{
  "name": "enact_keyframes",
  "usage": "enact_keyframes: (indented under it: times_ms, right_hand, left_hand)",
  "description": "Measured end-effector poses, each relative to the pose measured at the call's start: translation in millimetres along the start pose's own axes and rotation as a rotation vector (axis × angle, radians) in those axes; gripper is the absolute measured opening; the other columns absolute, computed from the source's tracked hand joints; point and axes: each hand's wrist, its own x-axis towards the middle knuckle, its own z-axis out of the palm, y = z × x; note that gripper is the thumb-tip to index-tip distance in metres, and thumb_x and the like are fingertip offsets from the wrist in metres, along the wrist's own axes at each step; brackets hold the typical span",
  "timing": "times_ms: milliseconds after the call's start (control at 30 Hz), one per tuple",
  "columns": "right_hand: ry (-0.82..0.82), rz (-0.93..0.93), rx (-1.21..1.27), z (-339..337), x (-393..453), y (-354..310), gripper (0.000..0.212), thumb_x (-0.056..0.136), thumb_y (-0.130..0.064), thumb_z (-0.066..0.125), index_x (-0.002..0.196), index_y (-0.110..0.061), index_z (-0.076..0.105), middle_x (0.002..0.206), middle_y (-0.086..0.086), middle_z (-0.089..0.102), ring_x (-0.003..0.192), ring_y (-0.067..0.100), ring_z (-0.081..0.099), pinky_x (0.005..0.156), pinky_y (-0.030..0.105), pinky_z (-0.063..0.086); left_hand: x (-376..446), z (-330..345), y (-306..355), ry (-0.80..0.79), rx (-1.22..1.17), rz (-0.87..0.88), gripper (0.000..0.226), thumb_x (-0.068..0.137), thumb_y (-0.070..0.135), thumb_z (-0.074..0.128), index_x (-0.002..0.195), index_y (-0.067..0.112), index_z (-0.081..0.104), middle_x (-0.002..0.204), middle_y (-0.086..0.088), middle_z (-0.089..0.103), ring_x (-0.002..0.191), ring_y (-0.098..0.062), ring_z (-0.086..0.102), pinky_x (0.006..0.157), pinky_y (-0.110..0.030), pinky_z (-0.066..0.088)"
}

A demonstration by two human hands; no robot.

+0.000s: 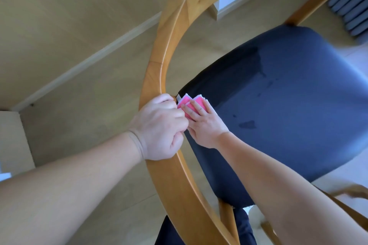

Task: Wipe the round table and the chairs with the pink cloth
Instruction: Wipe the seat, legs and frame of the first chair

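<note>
From the head view we judge the small folded pink cloth with white edges (190, 103) light, soft and limp, best pressed flat under the fingers, and it lies on the back corner of the chair's dark blue padded seat (288, 105), just beside the curved wooden chair back (171, 49). Our right hand (203, 123) presses it down with fingers straight and spread, while our left hand (161, 127) curls round the wooden back just beside the cloth.

No lettering, label, brand or number can be read anywhere: none on the pink cloth (191, 105) under the fingers, nor on the wooden chair (171, 45) or its seat.
</note>
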Motion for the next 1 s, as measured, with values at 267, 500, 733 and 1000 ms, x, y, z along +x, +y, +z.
enact_keyframes:
  times_ms: [267, 500, 733, 1000]
  right_hand:
    - [-0.035, 0.101, -0.059, -2.7, -31.2, 77.6, 0.057, 0.099, -0.043, 0.020, 0.153, -0.027, 0.028, 0.157, 0.006, 0.033, 0.143, 0.039, 0.026, 0.114, 0.061, 0.012]
    - [-0.001, 0.590, 0.085, -9.5, -53.1, 144.1, 0.061, 0.096, -0.048, 0.010, 0.153, -0.028, 0.021, 0.162, 0.002, 0.016, 0.147, 0.039, 0.007, 0.115, 0.063, 0.008]
    - [0.032, 0.656, 0.145, -6.0, -46.7, 101.4, 0.062, 0.098, -0.042, 0.016, 0.156, -0.020, 0.016, 0.161, 0.009, 0.020, 0.147, 0.040, 0.009, 0.117, 0.057, 0.010]
    - [-0.052, 0.307, 0.114, 7.6, -43.2, -20.9, 0.062, 0.101, -0.040, 0.019, 0.157, -0.018, 0.008, 0.163, 0.010, 0.014, 0.147, 0.043, 0.005, 0.116, 0.060, 0.000]
  left_hand:
    - [-1.6, 0.5, 1.7, -0.018, 0.020, -0.044, 0.020, 0.068, 0.016, 0.040, 0.059, 0.013, 0.058, 0.059, 0.000, 0.052, 0.061, -0.029, 0.047, 0.093, -0.037, 0.038]
    - [0.3, -0.7, 3.3, -0.056, 0.008, -0.051, 0.021, 0.070, 0.016, 0.041, 0.061, 0.013, 0.059, 0.061, 0.000, 0.054, 0.063, -0.027, 0.048, 0.092, -0.038, 0.039]
    - [0.6, -0.7, 3.1, -0.057, 0.007, -0.051, 0.022, 0.070, 0.015, 0.040, 0.060, 0.013, 0.059, 0.060, 0.000, 0.054, 0.062, -0.027, 0.047, 0.089, -0.037, 0.039]
    - [1.3, -1.9, 3.5, -0.061, 0.021, -0.040, 0.018, 0.068, 0.013, 0.040, 0.058, 0.013, 0.055, 0.057, 0.000, 0.051, 0.060, -0.029, 0.045, 0.083, -0.040, 0.040]
